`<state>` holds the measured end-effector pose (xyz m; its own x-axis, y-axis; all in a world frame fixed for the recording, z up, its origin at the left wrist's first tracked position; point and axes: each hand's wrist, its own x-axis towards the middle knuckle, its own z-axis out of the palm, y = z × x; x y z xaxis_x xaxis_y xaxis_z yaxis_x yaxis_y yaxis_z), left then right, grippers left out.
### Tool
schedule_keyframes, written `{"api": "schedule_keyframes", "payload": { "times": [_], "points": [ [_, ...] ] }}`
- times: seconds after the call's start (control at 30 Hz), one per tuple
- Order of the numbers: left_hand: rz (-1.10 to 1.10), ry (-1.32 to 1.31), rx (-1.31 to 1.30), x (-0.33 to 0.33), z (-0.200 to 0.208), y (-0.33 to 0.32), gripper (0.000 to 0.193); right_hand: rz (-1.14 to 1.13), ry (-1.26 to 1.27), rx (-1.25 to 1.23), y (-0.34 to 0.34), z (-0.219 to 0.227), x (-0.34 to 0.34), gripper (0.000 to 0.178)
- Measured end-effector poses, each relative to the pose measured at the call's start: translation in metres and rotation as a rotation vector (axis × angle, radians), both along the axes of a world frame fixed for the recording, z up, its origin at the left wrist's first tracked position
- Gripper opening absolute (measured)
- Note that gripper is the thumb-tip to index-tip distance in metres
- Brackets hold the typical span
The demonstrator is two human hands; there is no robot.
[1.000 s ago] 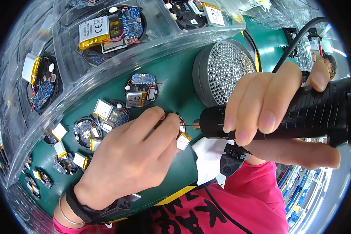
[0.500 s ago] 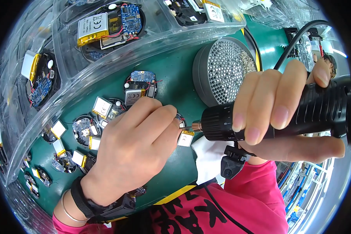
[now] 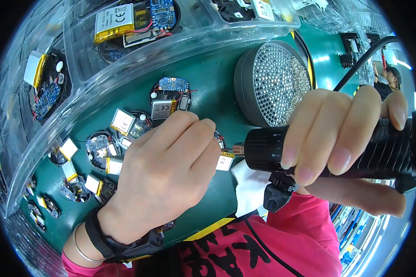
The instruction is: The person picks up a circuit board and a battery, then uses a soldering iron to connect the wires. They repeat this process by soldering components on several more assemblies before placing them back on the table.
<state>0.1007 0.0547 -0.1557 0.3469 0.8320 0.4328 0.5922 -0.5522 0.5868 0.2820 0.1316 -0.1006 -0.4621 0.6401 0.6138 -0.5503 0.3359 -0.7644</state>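
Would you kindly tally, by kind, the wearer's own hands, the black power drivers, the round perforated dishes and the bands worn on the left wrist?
Wearer's hands, left hand and right hand: 2
Black power driver: 1
Round perforated dish: 1
Dark wristband: 1
Thin bangle: 1
Total: 6

Right fingers grip a black electric screwdriver.
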Motion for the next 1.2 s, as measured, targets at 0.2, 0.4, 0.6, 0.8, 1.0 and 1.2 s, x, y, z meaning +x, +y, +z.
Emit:
{"api": "schedule_keyframes", "payload": {
  "times": [0.2, 0.4, 0.6, 0.8, 1.0, 1.2],
  "points": [
    [-0.01, -0.026, -0.015, 0.0, 0.002, 0.001, 0.021, -0.03, 0.01, -0.011, 0.001, 0.0, 0.0, 0.079],
    [-0.009, -0.049, -0.01, -0.001, -0.001, 0.0, 0.022, -0.055, 0.027, -0.023, -0.003, -0.003, -0.012, 0.079],
    [-0.064, -0.01, -0.159, -0.006, 0.019, -0.004, 0.034, -0.084, 0.037, -0.031, 0.005, -0.001, -0.005, 0.08],
    [-0.099, 0.092, -0.114, -0.01, 0.014, -0.005, 0.043, -0.113, 0.048, -0.042, -0.001, 0.001, -0.008, 0.08],
    [-0.12, 0.094, -0.097, -0.011, 0.014, -0.005, 0.04, -0.132, 0.063, -0.054, -0.004, 0.004, -0.007, 0.08],
    [-0.119, 0.076, -0.099, -0.009, 0.014, -0.005, 0.039, -0.142, 0.075, -0.067, -0.001, -0.003, -0.024, 0.081]
  ]
}}
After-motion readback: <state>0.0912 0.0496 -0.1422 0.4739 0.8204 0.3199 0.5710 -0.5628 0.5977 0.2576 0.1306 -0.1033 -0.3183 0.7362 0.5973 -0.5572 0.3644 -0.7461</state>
